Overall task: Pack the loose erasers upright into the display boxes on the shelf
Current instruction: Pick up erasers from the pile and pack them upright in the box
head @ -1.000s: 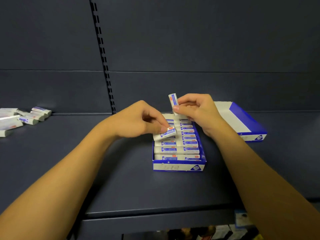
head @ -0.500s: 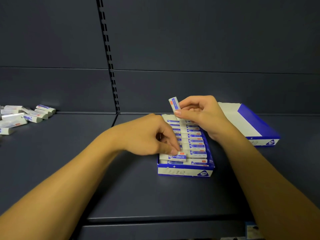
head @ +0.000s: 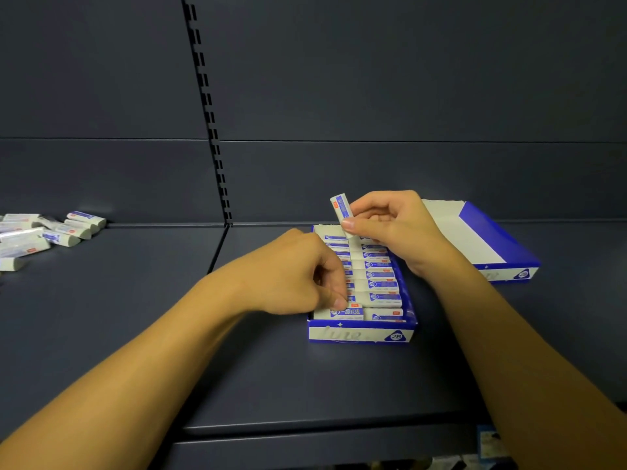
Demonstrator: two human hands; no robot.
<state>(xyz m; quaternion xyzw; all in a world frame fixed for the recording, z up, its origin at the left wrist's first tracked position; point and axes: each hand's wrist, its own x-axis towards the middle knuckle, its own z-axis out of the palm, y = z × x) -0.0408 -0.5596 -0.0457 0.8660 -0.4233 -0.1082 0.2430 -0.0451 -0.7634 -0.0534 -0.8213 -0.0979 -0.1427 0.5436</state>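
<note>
The left hand (head: 298,276) is curling over the near-left corner of the blue-and-white display box (head: 361,335), its fingertips (head: 340,303) pinching the top edge of the front eraser (head: 346,312), which is standing in the box just under them. The right hand (head: 395,228) is gripping a second eraser (head: 342,209) upright between thumb and fingers, above the box's far end. Loose erasers (head: 51,230) are lying well to the left of both hands, and an empty box (head: 498,239) is sitting just behind the right wrist.

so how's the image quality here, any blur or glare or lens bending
Head view: dim, even light, with soft shadows under the forearms on the shelf. Wide-angle bending shows in the slotted upright, which leans. The display box print is soft. The loose erasers at far left have a faint sheen on their wrappers. No strong glare.
</note>
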